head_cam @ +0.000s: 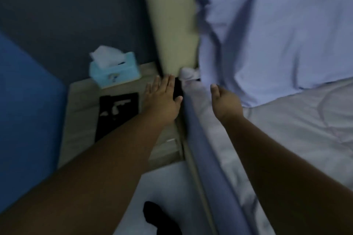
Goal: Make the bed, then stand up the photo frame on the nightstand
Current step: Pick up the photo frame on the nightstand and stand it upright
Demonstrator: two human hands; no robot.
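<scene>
Both bare arms reach up from the bottom of the frame, and the view is dim and blurred. The left hand (164, 99) sits at centre, fingers spread flat and wide, holding nothing, hovering over the gap between the nightstand (80, 120) and the edge of the bed (286, 139). The right hand (225, 101) is just to its right, over the bed's near edge, thumb up and fingers loosely curled but apart, empty too.

The photo frame (118, 112) lies flat and dark on the nightstand, left of centre, partly covered by the left forearm. Behind it, toward the upper left, a pale blue tissue box (114, 72) stands with a tissue poking out.

On the right, a lilac pillow (277, 34) rests against the cream headboard (172, 15), sitting on the pale quilt that covers the bed. A blue cushion (24, 110) fills the left edge. At bottom centre, a dark foot (158, 219) shows on the white floor.
</scene>
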